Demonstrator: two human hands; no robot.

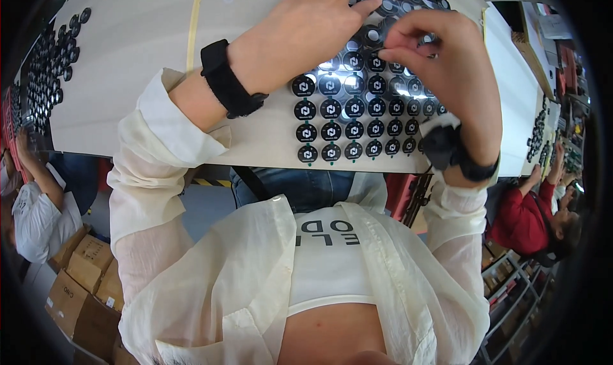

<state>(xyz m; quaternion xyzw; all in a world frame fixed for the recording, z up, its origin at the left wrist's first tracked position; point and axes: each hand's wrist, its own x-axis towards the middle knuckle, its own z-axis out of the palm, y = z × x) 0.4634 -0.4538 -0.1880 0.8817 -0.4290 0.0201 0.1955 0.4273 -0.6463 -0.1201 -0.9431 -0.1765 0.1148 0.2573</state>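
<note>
the right hand [456, 52] is hovering over the upper part of a grid of round black discs [376, 84], many bearing white emblems; its thumb and forefinger are forming a nearly closed pinch, and what, if anything, is sitting between the tips cannot be told. the discs are lying in close rows below and above this pinch, on a pale worktable [268, 136]. left of the pinch, the left hand [322, 10] is extending past the upper edge of view, its thumb pointing toward the upper discs; how wide it is standing, or whether it is holding anything, cannot be told. farther left, yellow tape [194, 26] is crossing the worktable, and loose black discs [46, 71] are clustering beyond it.
</note>
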